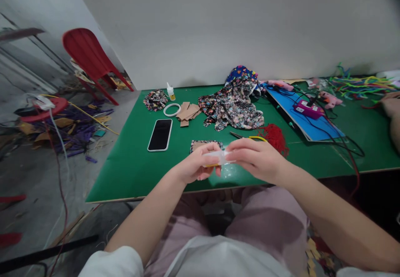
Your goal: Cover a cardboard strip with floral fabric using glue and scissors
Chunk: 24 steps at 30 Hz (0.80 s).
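Bottle (221, 157) between both hands (196, 162) (262, 158)

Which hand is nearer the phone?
Left. The left hand, gripping a small bottle, is right of the phone and closer to the person; the right hand, at the bottle's end, is farther right.

- A small craft workshop, by the look of it.
- Patterned cloth (234, 108), card strips (187, 112), red thread (275, 139) and coloured strands (356, 86) are spread over a green table (125, 170).
- Toward its right end sit a pink tool (330, 100), shaped like a glue gun, and a corded purple box (309, 109).
- Purple and brown scraps (79, 130) litter the grey floor (34, 160).
- A red chair (85, 49) stands before a scuffed wall (46, 1).
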Tool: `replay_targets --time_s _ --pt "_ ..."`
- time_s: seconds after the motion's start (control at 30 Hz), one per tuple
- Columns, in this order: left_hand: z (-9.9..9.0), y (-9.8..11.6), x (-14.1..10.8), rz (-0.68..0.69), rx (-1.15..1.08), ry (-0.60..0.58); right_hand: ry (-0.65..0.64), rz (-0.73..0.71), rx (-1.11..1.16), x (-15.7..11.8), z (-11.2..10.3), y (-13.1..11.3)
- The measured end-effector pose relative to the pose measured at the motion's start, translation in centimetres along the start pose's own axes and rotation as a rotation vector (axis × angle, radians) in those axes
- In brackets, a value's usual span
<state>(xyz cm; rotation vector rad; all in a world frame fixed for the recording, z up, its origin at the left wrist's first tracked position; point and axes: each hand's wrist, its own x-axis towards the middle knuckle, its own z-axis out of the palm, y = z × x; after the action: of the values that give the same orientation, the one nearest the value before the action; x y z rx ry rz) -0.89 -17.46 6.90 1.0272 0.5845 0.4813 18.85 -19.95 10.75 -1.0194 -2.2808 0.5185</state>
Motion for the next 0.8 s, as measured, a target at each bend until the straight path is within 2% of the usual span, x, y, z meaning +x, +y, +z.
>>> replay_targets --time_s 0.1,0.27,0.37,0.43,0.53,0.67,0.73,0.8 --pt "0.2 -0.5 0.2 0.016 -0.087 0.037 0.062 0.076 0.012 -0.8 0.3 -0.8" --pt "0.7 -0.8 0.3 0.036 -0.077 0.214 0.155 -0.086 -0.008 -1.5 1.5 -0.1" --pt "1.0 -1.1 0.5 0.087 -0.114 0.319 0.254 -0.105 -0.049 -1.6 2.9 0.7" --pt "1.1 -1.4 0.7 0.074 -0.192 0.389 0.318 -0.142 -0.107 -1.6 3.7 0.9" --pt "1.2 -1.8 1.2 -0.033 -0.302 0.464 0.291 -0.258 -0.177 -1.8 4.4 0.8" --pt "1.2 -1.9 1.7 -0.156 -0.386 0.506 0.209 -0.4 -0.255 -2.1 4.4 0.1" --pt "1.3 -1.9 1.9 -0.142 -0.402 0.511 0.203 -0.408 -0.22 -2.2 4.5 -0.2" --pt "1.5 -2.0 2.1 -0.076 -0.388 0.543 0.253 -0.305 -0.14 -2.1 4.5 -0.2"
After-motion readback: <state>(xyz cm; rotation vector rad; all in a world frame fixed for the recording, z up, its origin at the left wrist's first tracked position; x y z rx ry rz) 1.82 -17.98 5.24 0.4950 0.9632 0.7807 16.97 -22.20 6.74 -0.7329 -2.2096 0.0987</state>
